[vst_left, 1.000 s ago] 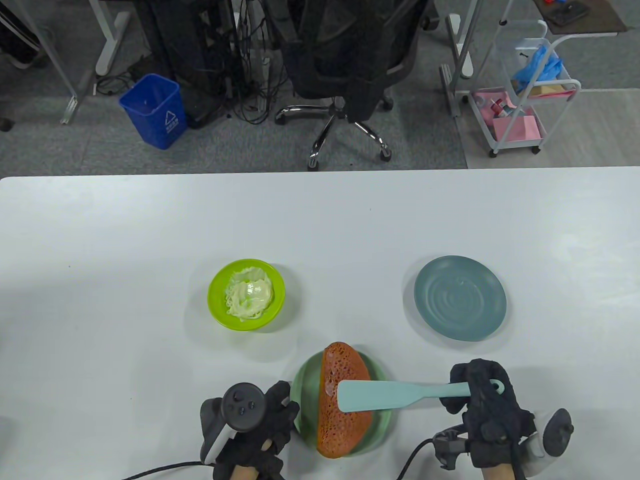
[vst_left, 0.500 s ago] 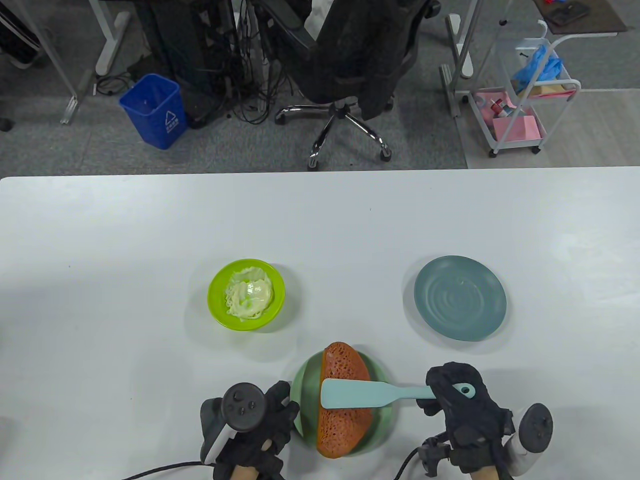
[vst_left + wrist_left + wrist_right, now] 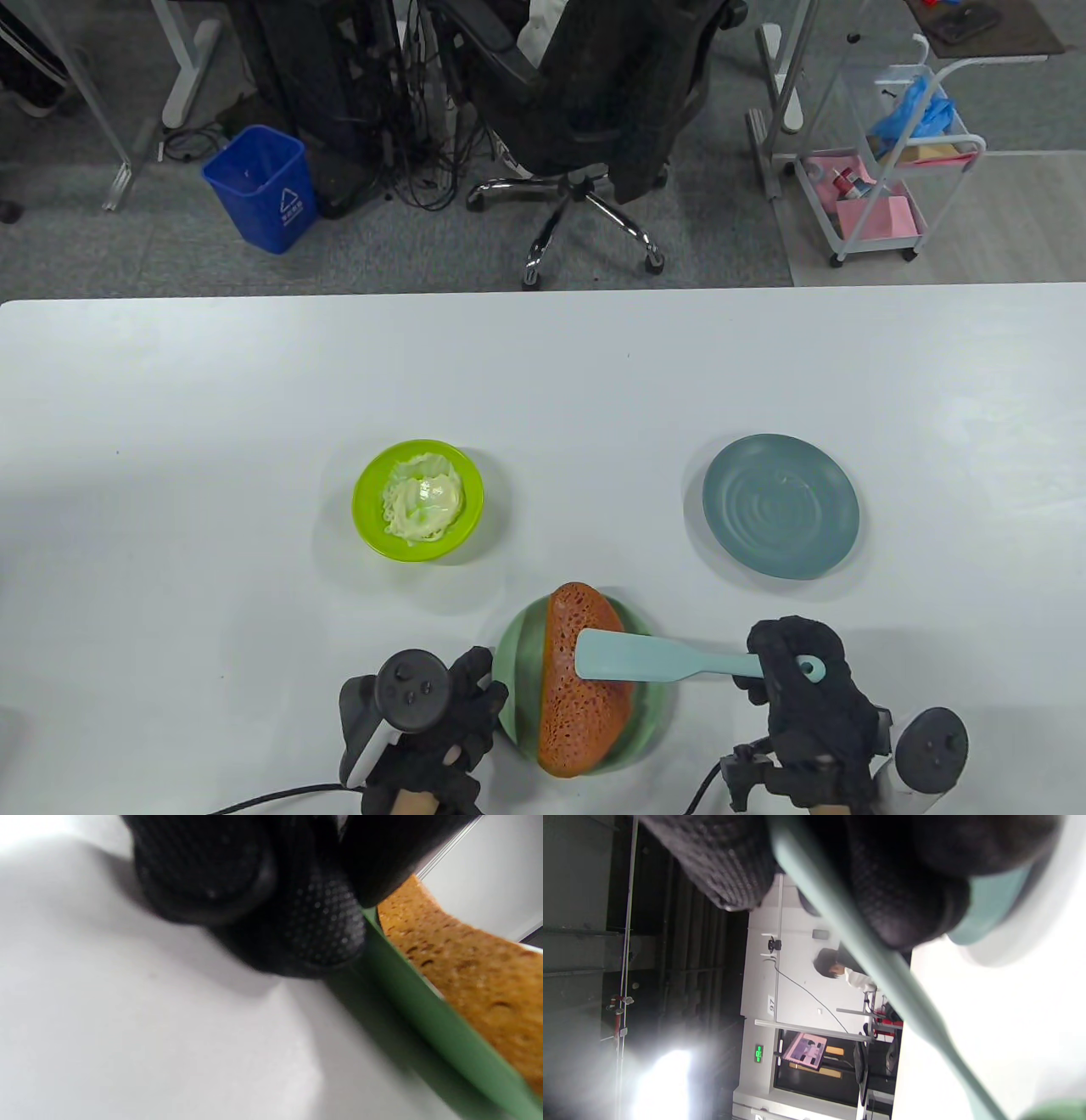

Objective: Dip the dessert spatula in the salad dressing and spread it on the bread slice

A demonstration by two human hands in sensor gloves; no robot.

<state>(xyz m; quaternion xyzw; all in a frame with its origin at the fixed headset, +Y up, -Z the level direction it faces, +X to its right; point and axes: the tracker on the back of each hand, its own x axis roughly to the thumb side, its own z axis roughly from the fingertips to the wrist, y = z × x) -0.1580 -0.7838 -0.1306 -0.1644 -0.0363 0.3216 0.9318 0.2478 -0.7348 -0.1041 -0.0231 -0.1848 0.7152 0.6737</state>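
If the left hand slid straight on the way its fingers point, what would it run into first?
The left hand points up and right, its fingers already at the green plate's rim. So the plate comes first, then probably the bread slice on it.

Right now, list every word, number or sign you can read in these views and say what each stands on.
"97": on the white panel in the background of the right wrist view, turned on its side.
White recycling sign with small print under it: on the blue bin on the floor; the print is too small to read.
Green lit sign in the right wrist view: too blurred to read.
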